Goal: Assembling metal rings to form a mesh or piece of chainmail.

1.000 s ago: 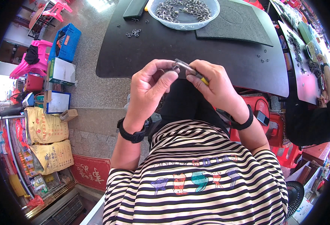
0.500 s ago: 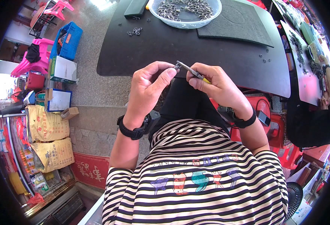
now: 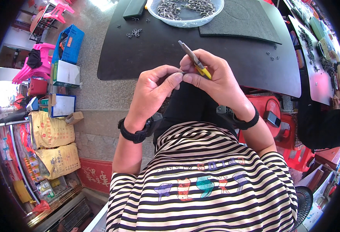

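Note:
Between the thumb and forefinger of my left hand [image 3: 155, 87] is a small dark metal piece [image 3: 183, 72], mostly covered by the fingertips. My right hand [image 3: 214, 75] holds pliers with yellow handles [image 3: 196, 60], their jaws tilted up and away to the left, apart from the piece. The right thumb reaches over to the left fingertips at the small piece. Both hands are over my lap at the near edge of the black table [image 3: 146, 54]. Beyond them stands a clear plastic tub [image 3: 185, 24] full of metal links [image 3: 170, 9].
A dark mat [image 3: 239, 23] lies right of the tub. Loose links [image 3: 134, 33] are on the table's left, a few small pieces [image 3: 271, 54] on its right. A red chair [image 3: 261, 110] is at the right; a blue crate [image 3: 70, 44] and yellow sacks [image 3: 56, 129] are at the left.
The pliers' jaws have swung up and away from the small piece. My right thumb has come over to the left fingertips, and the view has shifted slightly.

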`<state>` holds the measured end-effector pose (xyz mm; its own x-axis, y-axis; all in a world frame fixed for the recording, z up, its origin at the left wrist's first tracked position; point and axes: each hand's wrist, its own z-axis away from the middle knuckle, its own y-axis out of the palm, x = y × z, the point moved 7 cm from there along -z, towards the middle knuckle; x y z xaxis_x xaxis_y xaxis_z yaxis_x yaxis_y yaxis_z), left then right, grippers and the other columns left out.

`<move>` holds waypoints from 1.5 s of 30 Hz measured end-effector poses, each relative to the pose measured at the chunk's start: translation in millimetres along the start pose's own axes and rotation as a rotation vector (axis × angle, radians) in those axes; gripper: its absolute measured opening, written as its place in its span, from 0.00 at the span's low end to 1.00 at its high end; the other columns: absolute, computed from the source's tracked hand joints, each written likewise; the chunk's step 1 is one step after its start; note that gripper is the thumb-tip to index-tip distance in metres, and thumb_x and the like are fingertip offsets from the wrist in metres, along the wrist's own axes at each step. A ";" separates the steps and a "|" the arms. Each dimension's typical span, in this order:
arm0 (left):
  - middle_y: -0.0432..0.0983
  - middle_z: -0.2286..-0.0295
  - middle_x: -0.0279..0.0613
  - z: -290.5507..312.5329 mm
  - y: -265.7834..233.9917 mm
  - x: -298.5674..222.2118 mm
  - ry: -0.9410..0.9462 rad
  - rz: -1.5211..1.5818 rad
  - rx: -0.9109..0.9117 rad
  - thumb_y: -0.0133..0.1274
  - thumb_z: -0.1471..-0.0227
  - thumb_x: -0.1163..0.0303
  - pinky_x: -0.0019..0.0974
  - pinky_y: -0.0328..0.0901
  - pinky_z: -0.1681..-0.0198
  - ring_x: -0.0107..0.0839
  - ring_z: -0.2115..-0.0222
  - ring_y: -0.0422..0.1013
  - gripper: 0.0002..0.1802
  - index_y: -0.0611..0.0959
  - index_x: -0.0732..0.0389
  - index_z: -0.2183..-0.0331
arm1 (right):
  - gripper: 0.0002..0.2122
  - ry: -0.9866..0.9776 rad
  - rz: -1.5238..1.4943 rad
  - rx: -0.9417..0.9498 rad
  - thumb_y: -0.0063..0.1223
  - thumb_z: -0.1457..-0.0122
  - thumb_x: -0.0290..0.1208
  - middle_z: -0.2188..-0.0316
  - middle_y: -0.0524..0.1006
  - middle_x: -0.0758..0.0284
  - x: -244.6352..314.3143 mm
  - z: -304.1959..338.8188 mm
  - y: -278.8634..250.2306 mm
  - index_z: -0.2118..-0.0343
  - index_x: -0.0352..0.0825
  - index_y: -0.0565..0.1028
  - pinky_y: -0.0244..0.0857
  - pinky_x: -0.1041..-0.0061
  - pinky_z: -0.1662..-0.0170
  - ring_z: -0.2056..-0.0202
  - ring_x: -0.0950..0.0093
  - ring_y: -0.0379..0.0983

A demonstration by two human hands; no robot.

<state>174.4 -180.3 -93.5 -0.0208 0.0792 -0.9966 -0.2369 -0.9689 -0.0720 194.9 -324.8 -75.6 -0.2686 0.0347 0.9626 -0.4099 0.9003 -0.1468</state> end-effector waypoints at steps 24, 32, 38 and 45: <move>0.75 0.73 0.31 3.8 -2.3 1.3 0.027 -0.207 0.040 0.56 0.48 0.77 0.21 0.64 0.71 0.15 0.73 0.68 0.05 0.80 0.66 0.66 | 0.06 0.255 -0.360 0.123 0.52 0.45 0.24 0.71 0.70 0.74 -25.5 6.3 12.8 0.65 0.32 0.72 0.58 0.86 0.66 0.70 0.85 0.63; 0.75 0.68 0.36 7.2 -0.2 -2.6 0.039 -0.097 0.086 0.54 0.48 0.80 0.24 0.68 0.63 0.19 0.68 0.71 0.11 0.74 0.66 0.61 | 0.08 0.170 -0.220 0.109 0.57 0.46 0.24 0.72 0.72 0.72 -22.2 2.6 8.4 0.64 0.29 0.74 0.64 0.82 0.62 0.69 0.84 0.66; 0.74 0.65 0.41 9.2 -3.1 -3.2 0.009 0.003 0.101 0.51 0.48 0.83 0.29 0.70 0.58 0.24 0.64 0.73 0.16 0.69 0.64 0.57 | 0.06 0.236 -0.187 0.146 0.55 0.46 0.23 0.73 0.71 0.73 -23.2 3.1 10.8 0.65 0.29 0.75 0.63 0.83 0.62 0.69 0.84 0.65; 0.77 0.70 0.38 10.5 -9.0 -1.1 0.038 -0.117 0.070 0.53 0.48 0.82 0.25 0.69 0.62 0.22 0.67 0.74 0.12 0.71 0.65 0.60 | 0.05 0.229 -0.144 0.227 0.52 0.44 0.25 0.76 0.70 0.74 -30.4 3.1 9.5 0.68 0.29 0.73 0.60 0.84 0.67 0.71 0.86 0.64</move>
<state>166.4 -169.2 -91.3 0.0479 0.1805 -0.9824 -0.3028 -0.9346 -0.1865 196.4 -318.6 -106.9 -0.0025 0.0342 0.9994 -0.6195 0.7845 -0.0284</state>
